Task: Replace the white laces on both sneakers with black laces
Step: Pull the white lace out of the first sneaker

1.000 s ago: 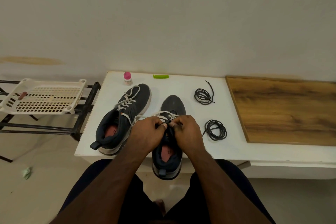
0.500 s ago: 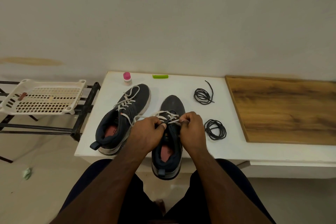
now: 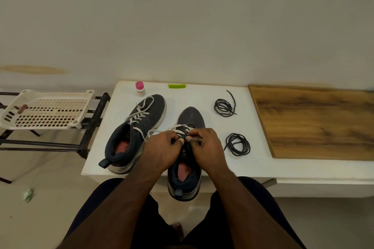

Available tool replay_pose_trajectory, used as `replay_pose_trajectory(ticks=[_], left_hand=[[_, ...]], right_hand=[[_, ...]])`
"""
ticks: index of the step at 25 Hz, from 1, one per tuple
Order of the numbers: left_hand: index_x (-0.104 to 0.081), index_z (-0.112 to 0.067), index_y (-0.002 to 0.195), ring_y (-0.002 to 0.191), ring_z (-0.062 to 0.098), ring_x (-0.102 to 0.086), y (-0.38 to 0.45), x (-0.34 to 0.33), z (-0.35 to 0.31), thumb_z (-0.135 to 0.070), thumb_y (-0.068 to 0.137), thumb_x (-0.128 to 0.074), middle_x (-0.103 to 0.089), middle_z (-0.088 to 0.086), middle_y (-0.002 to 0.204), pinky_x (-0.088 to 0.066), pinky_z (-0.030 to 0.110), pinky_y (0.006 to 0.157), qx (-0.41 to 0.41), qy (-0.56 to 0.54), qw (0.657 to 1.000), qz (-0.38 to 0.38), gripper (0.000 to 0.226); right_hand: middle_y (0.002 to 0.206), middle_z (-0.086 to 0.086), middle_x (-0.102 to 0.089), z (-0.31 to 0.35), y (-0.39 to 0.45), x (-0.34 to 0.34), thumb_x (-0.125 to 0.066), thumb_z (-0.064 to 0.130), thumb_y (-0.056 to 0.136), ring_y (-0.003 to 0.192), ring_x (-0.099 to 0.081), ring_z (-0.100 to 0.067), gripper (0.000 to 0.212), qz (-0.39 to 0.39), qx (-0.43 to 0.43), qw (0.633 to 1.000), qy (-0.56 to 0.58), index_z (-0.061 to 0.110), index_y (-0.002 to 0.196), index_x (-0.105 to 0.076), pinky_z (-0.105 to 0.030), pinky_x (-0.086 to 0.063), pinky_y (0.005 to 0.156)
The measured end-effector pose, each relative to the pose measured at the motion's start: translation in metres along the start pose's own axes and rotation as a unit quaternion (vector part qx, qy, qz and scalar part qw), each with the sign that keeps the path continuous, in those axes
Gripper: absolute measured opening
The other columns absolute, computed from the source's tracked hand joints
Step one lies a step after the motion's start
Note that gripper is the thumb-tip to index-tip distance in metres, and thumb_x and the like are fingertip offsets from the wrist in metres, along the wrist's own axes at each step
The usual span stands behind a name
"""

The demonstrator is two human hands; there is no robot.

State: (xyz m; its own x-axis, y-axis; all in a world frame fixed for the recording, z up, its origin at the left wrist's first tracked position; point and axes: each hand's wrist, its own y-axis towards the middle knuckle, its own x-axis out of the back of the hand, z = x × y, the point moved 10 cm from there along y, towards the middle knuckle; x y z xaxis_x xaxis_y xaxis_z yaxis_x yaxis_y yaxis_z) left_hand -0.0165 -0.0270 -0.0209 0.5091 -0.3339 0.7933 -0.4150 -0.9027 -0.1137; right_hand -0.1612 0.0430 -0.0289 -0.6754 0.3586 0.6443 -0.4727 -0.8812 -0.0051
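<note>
The white bench [image 3: 202,95] carries all the task items, placed within easy reach of the seated person. A wooden board [image 3: 315,121] covers its right end and bears nothing. To the left, apart from the bench, a white perforated tray [image 3: 48,111] rests on a black metal rack [image 3: 91,125].

The left sneaker [image 3: 139,133] lies angled, toe toward the wall, with its white lace threaded and the ends slack over the toe; judged untouched so far. The right sneaker [image 3: 187,159] points straight away from the person, its heel overhanging the near bench edge, which brings the eyelets close for fine work.

The left hand [image 3: 162,149] and right hand [image 3: 208,147] meet over the right sneaker's tongue. Each grip is pinched, thumb against fingertips, on the white lace [image 3: 162,132] at the upper eyelets; a loose run of lace trails leftward. The exact strand under each thumb cannot be told. Judged step: loosening the white lace for removal, early in the task.

Two coiled black laces, far coil [image 3: 224,106] and near coil [image 3: 237,144], wait on the bench right of the sneaker, well apart from each other, presumably one per shoe.

A small pink-capped bottle [image 3: 140,88] and a green object [image 3: 176,86] sit near the wall, out of the work area.
</note>
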Motion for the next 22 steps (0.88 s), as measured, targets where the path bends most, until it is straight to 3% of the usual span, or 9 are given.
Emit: replay_pose_trajectory(ticks=[5, 7, 10, 14, 16, 19, 21, 22], left_hand=[[-0.059, -0.030, 0.071, 0.064, 0.008, -0.056, 0.000, -0.002, -0.001, -0.042, 0.092, -0.059, -0.060, -0.006, 0.062, -0.034, 0.024, 0.055, 0.001, -0.003, 1.000, 0.004, 0.025], [-0.058, -0.030, 0.070, 0.062, 0.007, -0.056, 0.000, -0.002, -0.001, -0.042, 0.092, -0.059, -0.059, -0.006, 0.060, -0.033, 0.024, 0.054, 0.000, -0.004, 1.000, 0.003, 0.026], [-0.057, -0.030, 0.069, 0.061, 0.004, -0.054, 0.000, -0.002, 0.000, -0.041, 0.092, -0.059, -0.058, -0.006, 0.060, -0.032, 0.022, 0.053, -0.003, -0.002, 1.000, 0.001, 0.026], [-0.054, -0.032, 0.066, 0.061, 0.003, -0.055, 0.001, -0.001, 0.004, -0.041, 0.092, -0.060, -0.059, -0.007, 0.061, -0.033, 0.021, 0.053, -0.006, -0.006, 1.000, -0.004, 0.028], [-0.052, -0.033, 0.066, 0.061, 0.002, -0.055, 0.001, -0.002, 0.003, -0.040, 0.090, -0.062, -0.059, -0.008, 0.061, -0.033, 0.020, 0.053, -0.009, -0.012, 1.000, 0.000, 0.027], [-0.055, -0.032, 0.070, 0.063, 0.001, -0.056, -0.001, -0.004, 0.003, -0.040, 0.087, -0.064, -0.061, -0.009, 0.064, -0.034, 0.018, 0.054, -0.007, -0.025, 1.000, 0.006, 0.021], [-0.057, -0.032, 0.078, 0.064, 0.002, -0.058, -0.003, -0.004, 0.004, -0.040, 0.086, -0.064, -0.063, -0.008, 0.067, -0.035, 0.018, 0.054, 0.001, -0.040, 0.999, 0.014, 0.014], [-0.058, -0.032, 0.083, 0.064, 0.002, -0.059, -0.004, -0.005, 0.005, -0.040, 0.086, -0.063, -0.064, -0.008, 0.067, -0.035, 0.019, 0.054, 0.006, -0.047, 0.999, 0.020, 0.010]], right_hand=[[0.100, 0.000, -0.054, -0.008, -0.001, 0.003, -0.054, 0.015, 0.098, 0.083, -0.048, -0.002, 0.013, -0.032, -0.040, 0.999, -0.007, 0.022, 0.087, -0.054, -0.010, -0.034, 0.068], [0.101, 0.001, -0.055, -0.004, -0.002, 0.001, -0.055, 0.015, 0.098, 0.087, -0.049, -0.003, 0.011, -0.015, -0.024, 1.000, 0.000, 0.022, 0.090, -0.058, -0.011, -0.035, 0.072], [0.101, 0.002, -0.056, 0.004, 0.001, -0.007, -0.058, 0.017, 0.097, 0.095, -0.051, -0.011, 0.007, 0.022, 0.010, 0.999, -0.037, 0.017, 0.092, -0.063, -0.023, -0.041, 0.082], [0.089, 0.004, -0.054, -0.003, 0.000, 0.014, -0.047, 0.006, 0.098, 0.082, -0.049, -0.007, 0.021, -0.056, -0.012, 0.998, 0.011, 0.020, 0.083, -0.053, -0.027, -0.038, 0.073], [0.101, 0.014, -0.057, 0.002, -0.002, 0.025, -0.050, 0.013, 0.102, 0.097, -0.055, -0.005, 0.014, -0.085, 0.008, 0.994, 0.061, 0.020, 0.101, -0.062, -0.025, -0.045, 0.081], [0.137, 0.017, -0.051, 0.010, -0.003, 0.030, -0.050, 0.022, 0.105, 0.131, -0.042, -0.001, 0.038, -0.071, 0.025, 0.995, 0.071, 0.021, 0.143, -0.053, -0.020, -0.034, 0.109], [0.148, 0.010, -0.049, 0.003, -0.007, 0.035, -0.052, 0.014, 0.102, 0.135, -0.042, -0.006, 0.048, -0.053, -0.005, 0.997, 0.064, 0.023, 0.149, -0.046, -0.027, -0.037, 0.112], [0.145, 0.009, -0.053, -0.006, -0.009, 0.037, -0.057, 0.014, 0.098, 0.130, -0.047, -0.007, 0.053, -0.042, -0.031, 0.997, 0.062, 0.025, 0.148, -0.045, -0.028, -0.043, 0.105]])
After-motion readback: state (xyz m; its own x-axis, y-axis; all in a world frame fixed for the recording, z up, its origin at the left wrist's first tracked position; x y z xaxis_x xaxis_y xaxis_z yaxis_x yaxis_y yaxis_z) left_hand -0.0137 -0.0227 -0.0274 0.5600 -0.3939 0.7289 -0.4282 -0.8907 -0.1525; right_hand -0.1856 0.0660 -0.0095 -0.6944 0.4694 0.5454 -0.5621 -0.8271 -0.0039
